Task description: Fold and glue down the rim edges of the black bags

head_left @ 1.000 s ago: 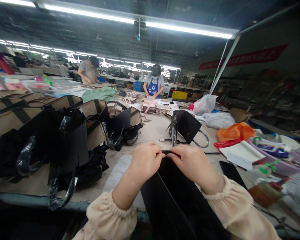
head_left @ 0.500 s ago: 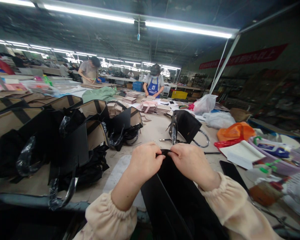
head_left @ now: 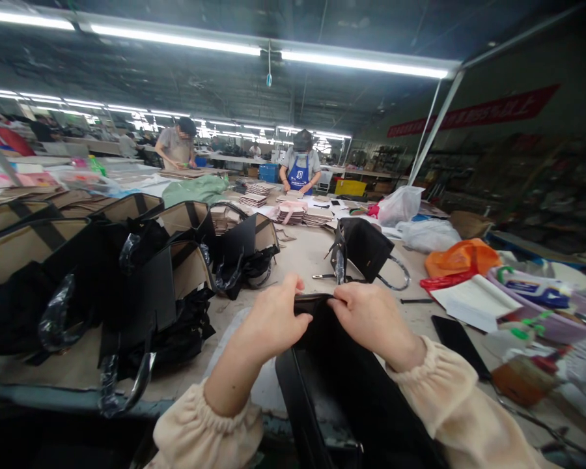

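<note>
A black bag (head_left: 371, 391) stands upright at the table's front edge, its mouth facing up toward me. My right hand (head_left: 366, 316) pinches the far rim near its middle. At the rim's far left corner is my left hand (head_left: 273, 316), thumb and forefinger spread apart, touching the corner; its other fingers are partly hidden. Just beyond my hands, a second black bag (head_left: 366, 247) with plastic-wrapped handles lies on the table. To the left stand several black bags (head_left: 149, 293) with beige linings and wrapped handles.
On the right are a dark phone (head_left: 459, 342), white papers (head_left: 473, 301), an orange bag (head_left: 461, 257), a purple basket (head_left: 561, 326) and a bottle (head_left: 520, 378). Stacked pieces (head_left: 290, 212) lie farther back. Two people work across the table, one in a blue apron (head_left: 300, 174).
My left hand has spread its thumb and forefinger and shifted slightly left along the rim. The bag's mouth looks wider. My right hand keeps its pinch.
</note>
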### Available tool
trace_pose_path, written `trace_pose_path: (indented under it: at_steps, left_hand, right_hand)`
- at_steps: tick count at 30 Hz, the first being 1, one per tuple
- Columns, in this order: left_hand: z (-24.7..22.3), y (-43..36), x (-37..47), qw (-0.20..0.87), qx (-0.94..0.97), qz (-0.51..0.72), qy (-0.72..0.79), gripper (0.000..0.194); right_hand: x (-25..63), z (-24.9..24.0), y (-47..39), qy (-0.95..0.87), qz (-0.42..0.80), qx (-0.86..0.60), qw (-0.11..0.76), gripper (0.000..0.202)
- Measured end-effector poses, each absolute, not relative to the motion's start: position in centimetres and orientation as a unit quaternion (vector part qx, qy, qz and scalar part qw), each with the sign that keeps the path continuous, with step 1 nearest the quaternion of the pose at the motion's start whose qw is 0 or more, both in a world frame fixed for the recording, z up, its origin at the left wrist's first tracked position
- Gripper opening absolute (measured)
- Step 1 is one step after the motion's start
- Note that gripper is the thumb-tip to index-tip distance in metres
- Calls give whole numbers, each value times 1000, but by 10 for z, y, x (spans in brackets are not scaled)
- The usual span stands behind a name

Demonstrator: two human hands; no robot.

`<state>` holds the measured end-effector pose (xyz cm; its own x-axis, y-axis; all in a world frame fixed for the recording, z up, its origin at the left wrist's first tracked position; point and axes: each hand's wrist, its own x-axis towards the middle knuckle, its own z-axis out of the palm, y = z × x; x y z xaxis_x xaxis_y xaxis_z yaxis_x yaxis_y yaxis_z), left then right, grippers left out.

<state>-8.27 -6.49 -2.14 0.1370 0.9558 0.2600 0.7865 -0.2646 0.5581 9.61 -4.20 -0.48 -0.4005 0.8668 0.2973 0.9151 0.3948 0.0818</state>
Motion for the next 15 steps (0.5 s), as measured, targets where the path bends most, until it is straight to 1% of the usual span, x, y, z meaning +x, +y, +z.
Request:
trace_pose_path:
  at_steps: [2,6,9,11,15]
  left_hand:
    - [-20,-65,-89,164,744,276,586,45]
    - [-18,-65,-98,188,755,253,576,44]
    - [-17,-67,-101,200,765,250,559,47]
    - [-18,-67,-101,194,768,246,559,47]
    - [-22,-67,-99,142,770,238,575,45]
  right_hand:
    - [96,-5,-43,-827,-112,-541,99,27]
    - [94,-6,-44,-818,-111,-555,103,28]
    - [94,-7,-45,-806,-109,-572,104,28]
    - [93,-7,-46,-800,-105,-581,107,28]
    - [92,-9,-48,-791,-87,-594,119,29]
